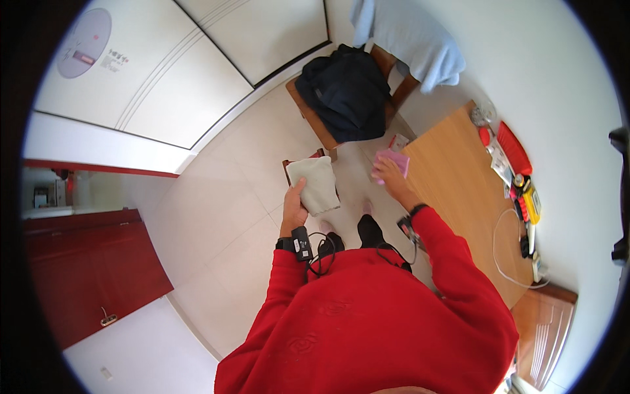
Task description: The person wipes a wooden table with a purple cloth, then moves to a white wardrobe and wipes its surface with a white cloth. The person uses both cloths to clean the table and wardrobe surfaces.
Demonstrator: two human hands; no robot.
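Centrally, the left hand, its grip clamped on the left edge of a pale cloth-like piece, holds it with the long axis running roughly up the frame, a dark red frame showing just behind. Right of it, apart, the right hand, nearer the wooden surface, has its grip gathered on a pink cloth. At upper right stands a clear jar, contents indistinct.

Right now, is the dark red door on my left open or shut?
Open: the dark red door stands beside the doorway, through which another room shows.
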